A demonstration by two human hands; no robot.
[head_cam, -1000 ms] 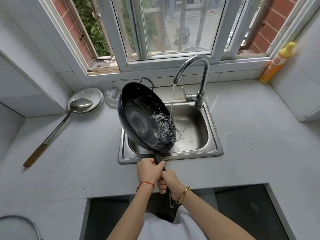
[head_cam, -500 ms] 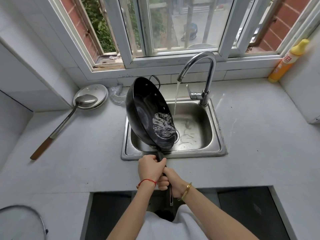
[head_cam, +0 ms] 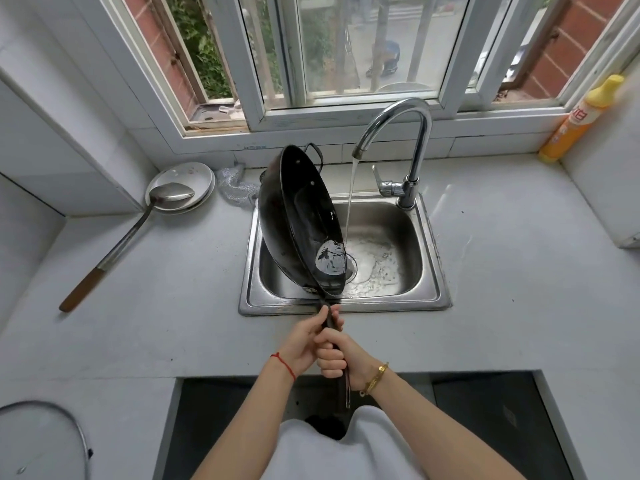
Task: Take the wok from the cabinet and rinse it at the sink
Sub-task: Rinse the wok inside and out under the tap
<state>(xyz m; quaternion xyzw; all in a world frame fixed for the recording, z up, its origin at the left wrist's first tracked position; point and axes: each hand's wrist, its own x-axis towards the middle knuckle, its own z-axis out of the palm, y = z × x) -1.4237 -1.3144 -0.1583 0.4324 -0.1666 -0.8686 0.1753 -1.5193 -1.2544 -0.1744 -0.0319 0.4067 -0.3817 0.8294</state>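
Note:
The black wok [head_cam: 298, 216] stands tilted steeply on its side over the left half of the steel sink [head_cam: 429, 271], its inside facing right. A little water pools at its lower rim. My left hand [head_cam: 306, 342] and my right hand [head_cam: 337, 355] both grip its long dark handle at the sink's front edge, left hand nearer the pan. The chrome faucet [head_cam: 412, 140] runs, and its stream falls just right of the wok's rim into the basin.
A long metal ladle [head_cam: 138, 233] with a wooden grip rests on white plates [head_cam: 194, 174] at the left. A steel scrubber [head_cam: 235, 183] lies behind the sink. A yellow detergent bottle [head_cam: 578, 119] stands at the right wall. A glass lid [head_cam: 41, 441] sits at bottom left.
The wok has been tipped further up toward vertical, and most of its water has poured out. The stream now misses the pan and falls straight into the basin.

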